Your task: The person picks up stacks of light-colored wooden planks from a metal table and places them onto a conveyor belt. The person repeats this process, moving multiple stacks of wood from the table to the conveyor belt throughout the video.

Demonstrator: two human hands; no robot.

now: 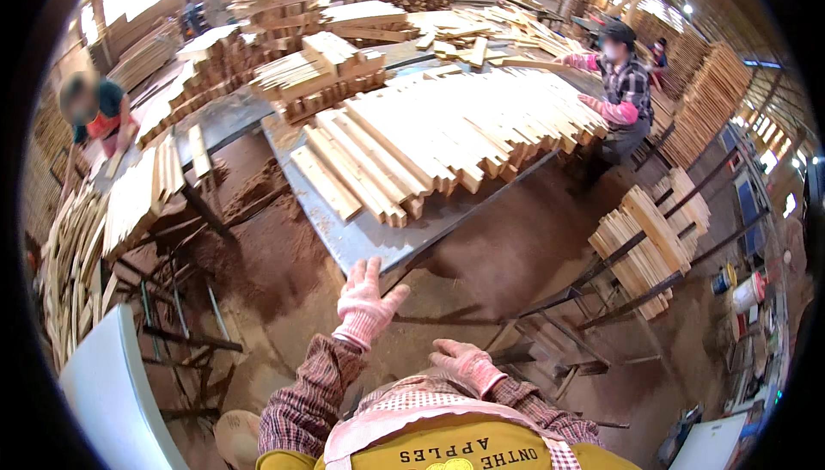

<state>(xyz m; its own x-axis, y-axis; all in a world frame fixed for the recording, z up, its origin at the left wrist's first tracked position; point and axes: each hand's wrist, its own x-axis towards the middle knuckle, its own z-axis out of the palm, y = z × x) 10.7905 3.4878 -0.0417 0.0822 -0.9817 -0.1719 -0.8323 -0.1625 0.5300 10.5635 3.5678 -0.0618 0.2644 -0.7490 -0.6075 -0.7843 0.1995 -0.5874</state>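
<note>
My left hand [369, 305], in a pink knit glove, is at the near corner of a blue-grey metal table [365, 241]. Its fingers stretch forward with the thumb apart, and it holds nothing; whether the fingertips touch the table edge I cannot tell. My right hand [468, 365], gloved in pink too, hovers in front of my apron [361, 427] with loosely bent fingers and nothing visible in it. A wide row of pale wooden strips [430, 135] lies side by side on the table, beyond my left hand. Their near ends are uneven.
Across the table at the right stands a co-worker [623, 83], hands at the strips. Another person [99, 118] works at a wood pile on the left. A metal rack [601, 272] holds boards [640, 242] at right. Stacked wood blocks [322, 75] stand at the table's far left.
</note>
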